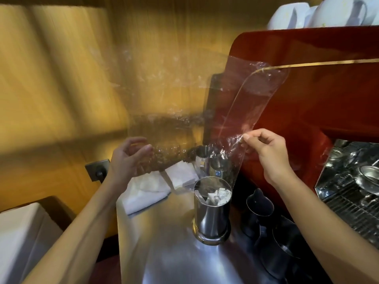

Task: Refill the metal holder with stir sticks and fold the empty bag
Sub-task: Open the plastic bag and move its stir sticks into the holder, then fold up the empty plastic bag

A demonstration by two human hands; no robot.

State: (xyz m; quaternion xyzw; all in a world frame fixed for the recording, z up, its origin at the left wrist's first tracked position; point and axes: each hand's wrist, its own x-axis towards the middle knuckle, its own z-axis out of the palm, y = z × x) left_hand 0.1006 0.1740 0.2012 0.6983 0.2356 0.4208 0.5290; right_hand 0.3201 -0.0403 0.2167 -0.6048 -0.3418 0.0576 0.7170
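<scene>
A shiny metal holder (212,218) stands upright on the steel counter (164,253), with white-wrapped stir sticks (219,196) showing at its mouth. Above it a clear, empty plastic bag (246,103) is held up in the air, blurred by motion on its left side. My right hand (266,152) pinches the bag's lower right edge between thumb and fingers. Near the bag's lower left edge my left hand (129,158) has curled fingers; blur hides whether it grips the plastic.
A red espresso machine (307,89) rises at the right, with white cups (320,13) on top and a metal drip tray (352,181). Dark pitchers (272,228) stand right of the holder. Folded white napkins (147,191), small steel jugs (217,165) and a wooden wall (61,78) lie behind.
</scene>
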